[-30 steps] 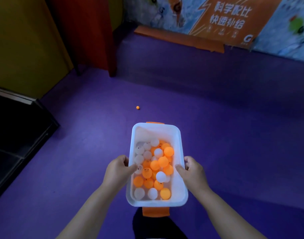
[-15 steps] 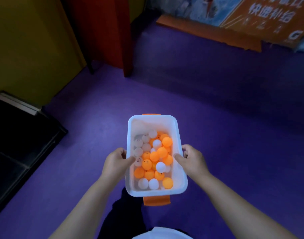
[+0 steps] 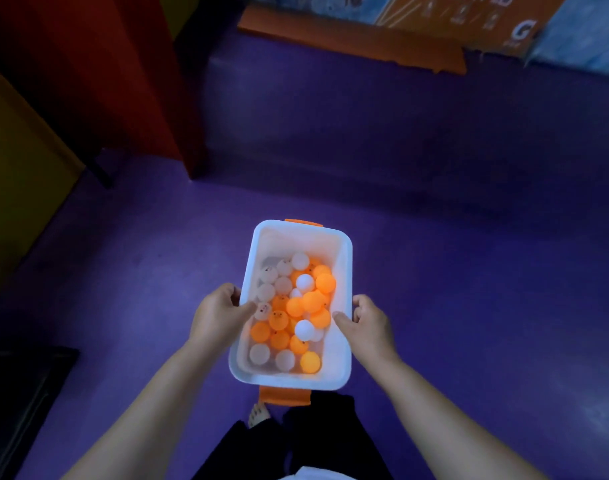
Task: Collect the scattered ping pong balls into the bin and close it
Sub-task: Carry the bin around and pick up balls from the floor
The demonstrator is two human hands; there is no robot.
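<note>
- The white bin (image 3: 345, 271) is held in the air above the purple floor (image 3: 469, 271), in front of the person's body; it has no lid on; an orange latch (image 3: 285, 396) hangs at its near end and another shows at the far end
- Orange and white ping pong balls (image 3: 296, 306) lie heaped inside, thickest toward the near half
- The left hand (image 3: 217, 315) grips the bin's left rim, thumb hooked over the edge
- The right hand (image 3: 367, 322) grips the right rim likewise, thumb inside, fingers curled beneath
- A bare foot (image 3: 258, 413) and dark trousers (image 3: 317, 441) show below
</note>
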